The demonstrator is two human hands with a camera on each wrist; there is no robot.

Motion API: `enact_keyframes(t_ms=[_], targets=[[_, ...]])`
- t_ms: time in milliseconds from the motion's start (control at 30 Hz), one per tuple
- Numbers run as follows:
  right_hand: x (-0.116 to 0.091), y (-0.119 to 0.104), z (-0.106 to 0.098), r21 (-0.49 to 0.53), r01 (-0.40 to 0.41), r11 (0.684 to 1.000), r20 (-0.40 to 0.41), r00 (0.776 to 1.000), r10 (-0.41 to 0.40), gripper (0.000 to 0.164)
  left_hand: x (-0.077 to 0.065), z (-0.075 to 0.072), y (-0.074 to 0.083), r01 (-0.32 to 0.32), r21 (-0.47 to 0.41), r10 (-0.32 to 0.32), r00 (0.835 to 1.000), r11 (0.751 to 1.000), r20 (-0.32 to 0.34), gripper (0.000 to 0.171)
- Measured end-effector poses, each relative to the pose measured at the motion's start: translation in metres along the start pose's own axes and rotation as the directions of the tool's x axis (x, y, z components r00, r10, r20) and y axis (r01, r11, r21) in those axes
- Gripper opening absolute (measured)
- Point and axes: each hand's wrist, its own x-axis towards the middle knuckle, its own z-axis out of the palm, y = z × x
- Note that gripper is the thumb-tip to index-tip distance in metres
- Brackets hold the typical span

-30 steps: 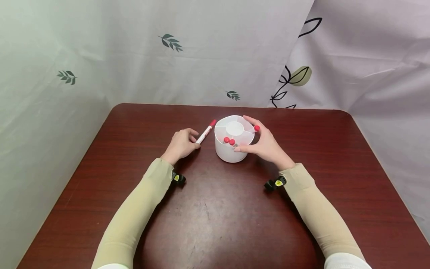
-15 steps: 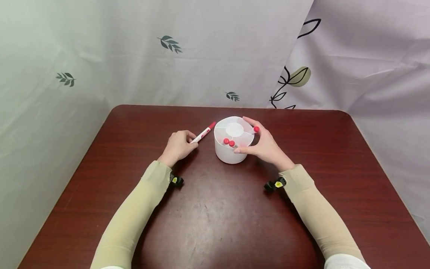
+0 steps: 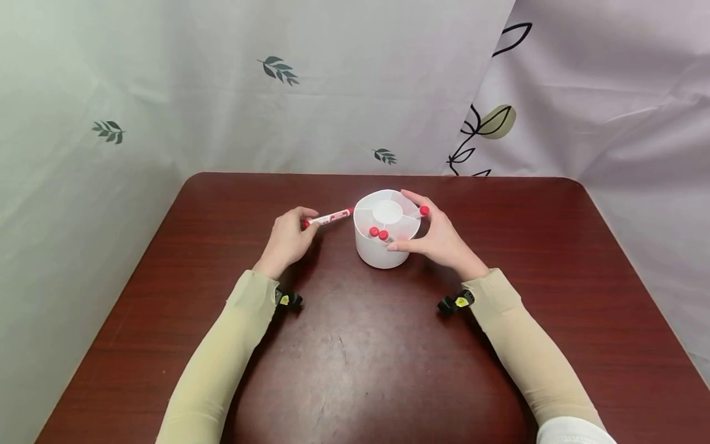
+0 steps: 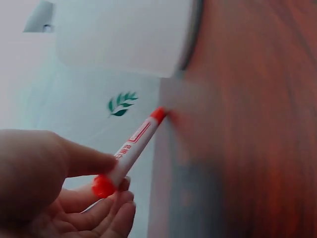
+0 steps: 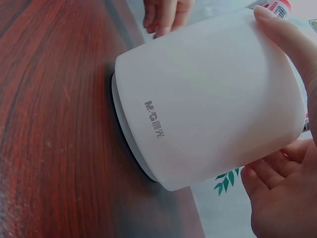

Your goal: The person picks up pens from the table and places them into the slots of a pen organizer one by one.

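My left hand (image 3: 289, 239) pinches a white marker (image 3: 331, 217) with red ends between thumb and fingers, left of the pen holder. In the left wrist view the marker (image 4: 132, 150) slants up from the fingers, its red cap (image 4: 158, 114) pointing away from the hand. My right hand (image 3: 440, 239) grips the round white pen holder (image 3: 377, 251), thumb at the near rim and fingers on its far right side. Three red-ended markers stand in the holder's compartments, one of them a marker (image 3: 424, 211) beside the right hand. The right wrist view shows the holder's printed wall (image 5: 208, 99).
The holder stands on a dark reddish-brown table (image 3: 355, 345). A pale curtain (image 3: 333, 92) with leaf prints hangs behind the table and along its sides. Black camera straps sit on both wrists.
The left hand has shifted left and slightly back. The marker in it has swung from a steep slant to nearly level across the view. The right hand and pen holder stay in place.
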Motion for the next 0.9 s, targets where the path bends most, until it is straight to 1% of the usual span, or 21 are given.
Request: enact_keyframes(t_ms=[100, 233, 333, 400, 467, 500, 533, 600, 667, 700, 800, 900], targets=[[0.001, 0.003, 0.000, -0.006, -0.001, 1.000, 0.006, 1.000, 0.001, 0.100, -0.003, -0.007, 0.002, -0.009, -0.029, 0.007, 0.999, 1.000, -0.054, 0.025], [0.002, 0.004, 0.000, -0.011, -0.001, 1.000, 0.010, 1.000, 0.001, 0.101, -0.004, -0.016, 0.006, -0.053, -0.070, 0.044, 0.991, 0.996, -0.125, 0.023], [0.002, 0.002, -0.001, -0.009, 0.000, 1.000, 0.010, 1.000, 0.000, 0.101, -0.003, -0.021, 0.008, -0.095, -0.135, 0.065, 0.975, 0.986, -0.212, 0.024], [0.001, -0.001, -0.001, -0.009, 0.002, 1.000, 0.009, 1.000, -0.002, 0.100, -0.003, -0.024, 0.010, -0.126, -0.207, 0.065, 0.957, 0.970, -0.281, 0.025], [0.000, -0.003, -0.001, -0.012, 0.001, 1.000, 0.007, 1.000, 0.000, 0.099, -0.002, -0.027, 0.014, -0.160, -0.299, 0.051, 0.938, 0.941, -0.341, 0.027], [0.000, -0.005, -0.001, -0.012, 0.001, 1.000, 0.006, 1.000, -0.001, 0.098, -0.003, -0.028, 0.016, -0.183, -0.351, 0.044, 0.928, 0.918, -0.369, 0.028], [0.000, -0.006, -0.001, -0.012, 0.002, 1.000, 0.004, 1.000, -0.002, 0.097, -0.003, -0.030, 0.019, -0.214, -0.402, 0.042, 0.917, 0.890, -0.396, 0.028], [-0.001, -0.006, -0.001, -0.015, 0.003, 1.000, 0.002, 1.000, -0.003, 0.096, -0.002, -0.032, 0.024, -0.275, -0.492, 0.035, 0.896, 0.826, -0.443, 0.028], [0.000, -0.006, -0.001, -0.014, 0.004, 1.000, 0.003, 1.000, -0.004, 0.096, -0.001, -0.034, 0.029, -0.332, -0.555, 0.032, 0.877, 0.762, -0.480, 0.028], [0.000, -0.006, -0.001, -0.013, 0.005, 1.000, 0.004, 1.000, -0.005, 0.096, 0.000, -0.035, 0.031, -0.355, -0.571, 0.032, 0.867, 0.740, -0.498, 0.027], [0.000, -0.005, -0.001, -0.012, 0.004, 1.000, 0.007, 1.000, -0.003, 0.096, 0.003, -0.037, 0.037, -0.402, -0.593, 0.023, 0.840, 0.698, -0.542, 0.025], [-0.001, -0.005, 0.000, -0.012, 0.003, 1.000, 0.010, 1.000, -0.002, 0.096, 0.007, -0.039, 0.045, -0.445, -0.591, 0.030, 0.815, 0.673, -0.579, 0.024]])
